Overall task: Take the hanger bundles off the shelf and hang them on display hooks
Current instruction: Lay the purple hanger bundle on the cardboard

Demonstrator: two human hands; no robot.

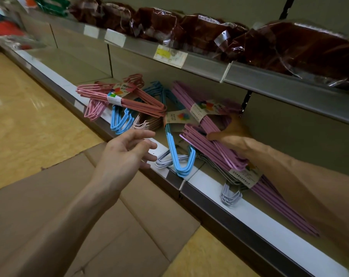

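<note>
Tangling risk: the purple bundle [213,144] under the right hand lies crossed with a blue bundle [175,140] and a grey bundle [230,194]; I'd judge a quick pull could drag those 2 off the shelf lip, since their hooks already hang over the edge.
Snag risk: the hooks of neighbouring bundles sit close together, so one could catch in another as it lifts.
Band risk: each bundle is held by a single paper band; lifting by loose wires rather than near the band might let hangers slide out.
Purple bundle: on the lower shelf [255,216], slanting toward the front edge, a second purple bundle [191,100] lying behind it.
Other bundles: a pink bundle [129,96] rests further left on the same shelf, over a paler pink one.
Right hand [232,134]: reaching into the shelf and laid on the purple bundle, thumb across the wires; the fingers are hidden behind it, so I cannot tell whether they have closed round it.
Left hand [127,150]: hovering before the shelf edge, fingers loosely spread, holding nothing and touching nothing.
Surroundings: a cardboard box [89,216] stands on the floor below; wrapped dark-red goods [289,45] fill the upper shelf.
Display hooks: none in sight.
</note>
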